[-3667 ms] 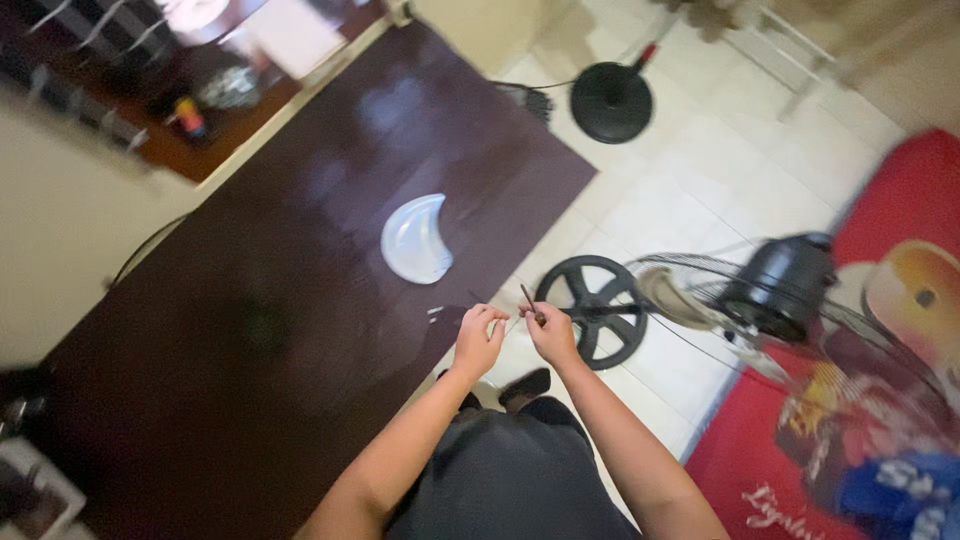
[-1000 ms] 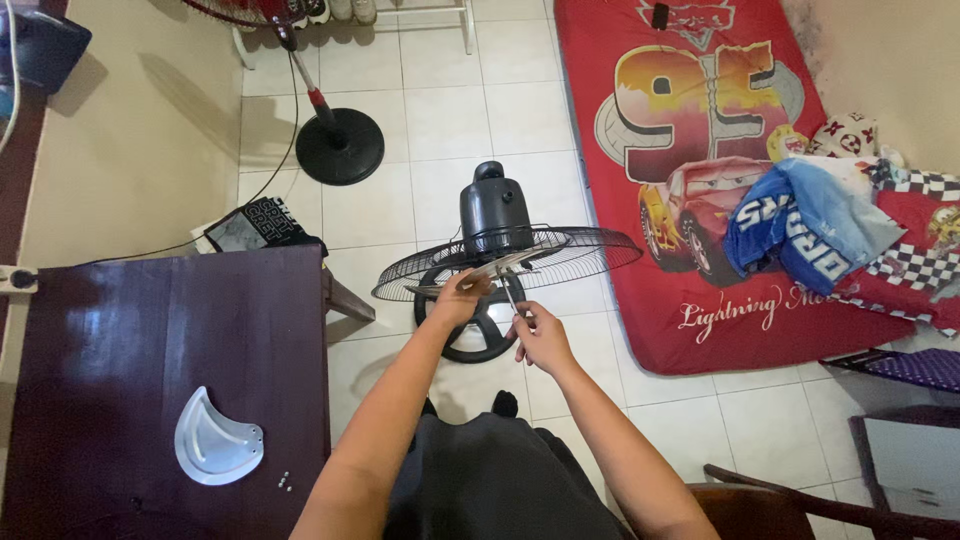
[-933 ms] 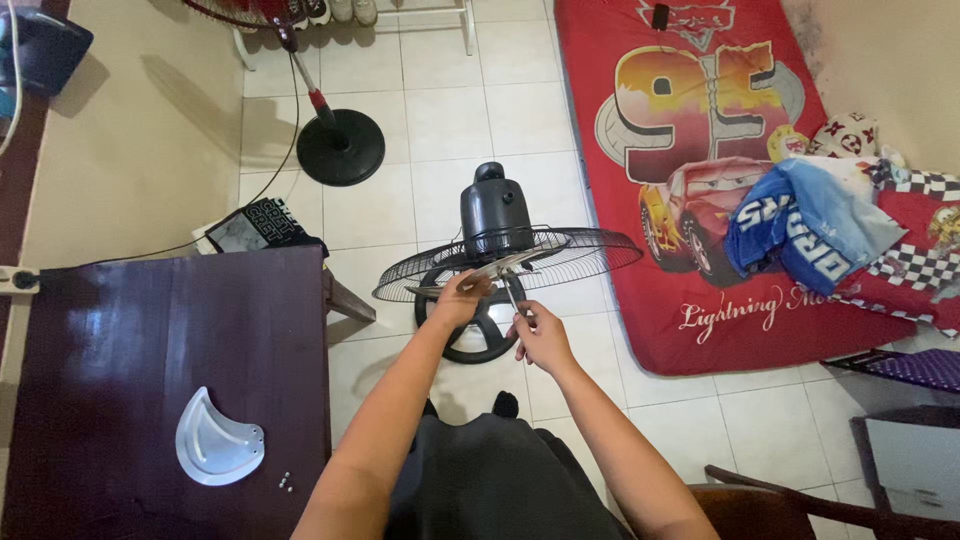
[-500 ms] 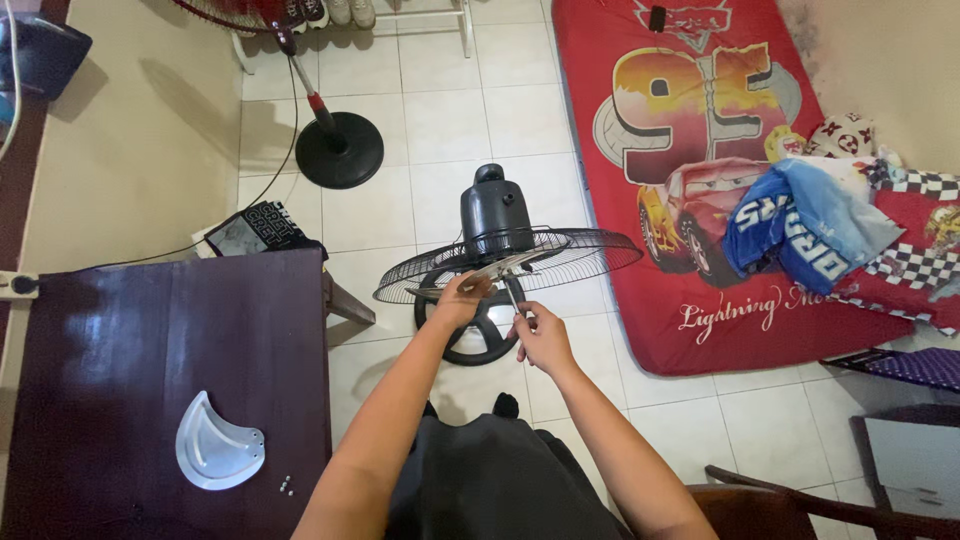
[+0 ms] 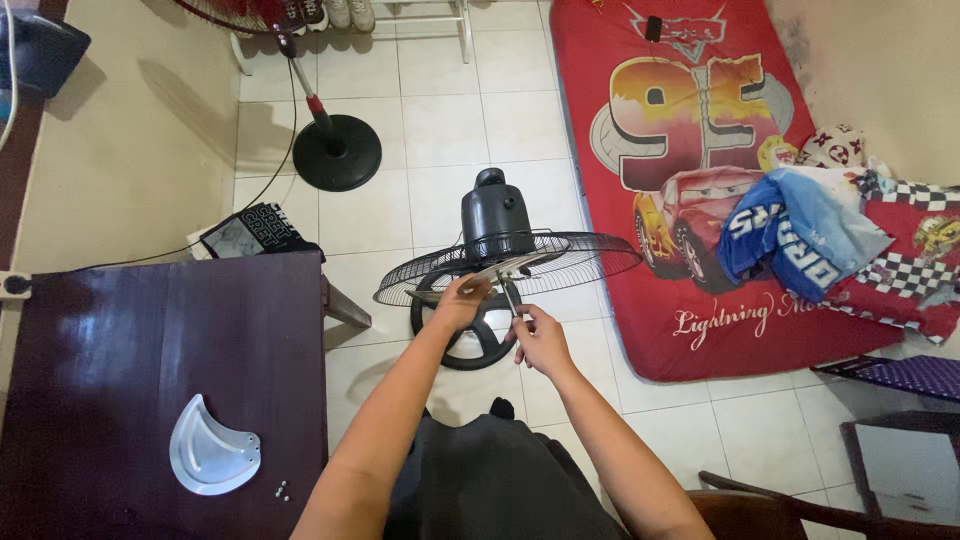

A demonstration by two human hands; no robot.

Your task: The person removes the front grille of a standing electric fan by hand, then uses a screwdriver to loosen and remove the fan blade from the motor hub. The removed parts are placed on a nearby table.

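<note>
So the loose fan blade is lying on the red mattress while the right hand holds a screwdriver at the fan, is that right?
Not quite. The head view shows the loose fan blade lying on the dark wooden table, not the red mattress. The rest stands: the right hand holds a screwdriver at the fan.
</note>
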